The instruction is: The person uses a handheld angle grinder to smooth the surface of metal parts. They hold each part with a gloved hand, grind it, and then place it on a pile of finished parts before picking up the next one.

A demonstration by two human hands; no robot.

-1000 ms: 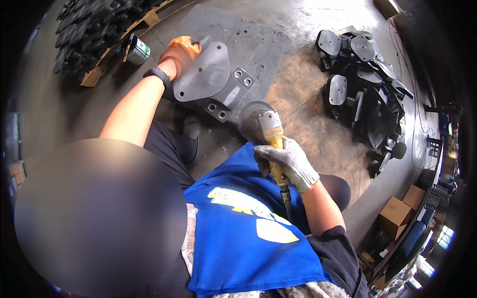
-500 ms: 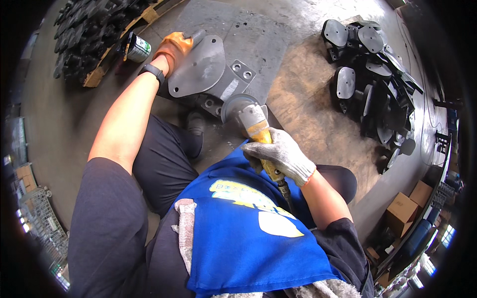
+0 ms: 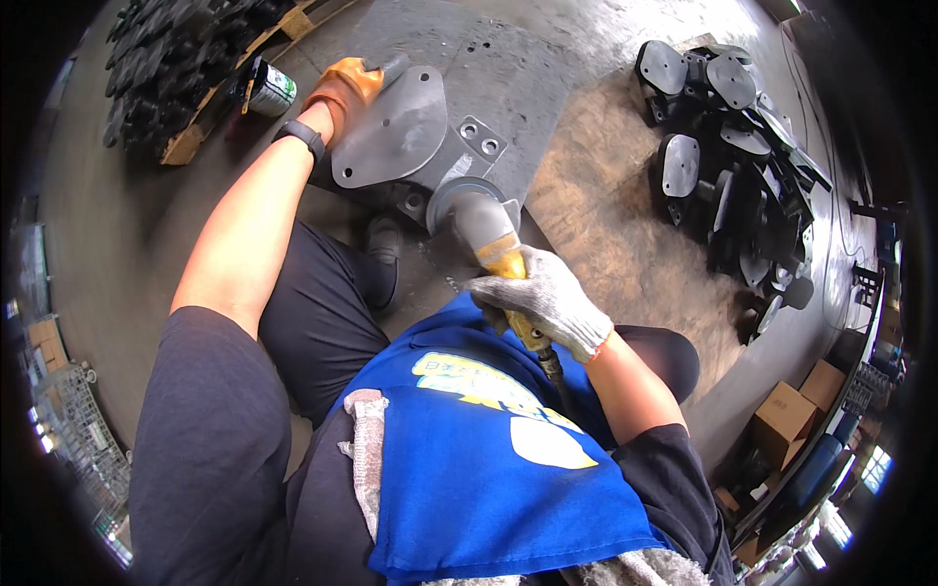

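Here's the right hand (image 3: pixel 547 293) in its coarse knitted glove, fingers wrapped closely around a yellow grinder (image 3: pixel 503 256) with a dull metal head. Its round disc (image 3: pixel 442 205) sits right by the near edge of the bracket (image 3: pixel 405 142), smooth grey metal, a rounded plate with holes, up on a scuffed dark slab (image 3: pixel 528 93). And the left hand (image 3: pixel 342 93), orange glove, fingers bent at the bracket's left edge; tips hidden, so I can't tell how firmly they grip.

Metal part (image 3: pixel 396 142) on a plate (image 3: pixel 523 73), grinder (image 3: pixel 491 234) before it, bucket (image 3: pixel 273 90) left, pallet (image 3: pixel 183 146) farther left, piled parts (image 3: pixel 681 168) right
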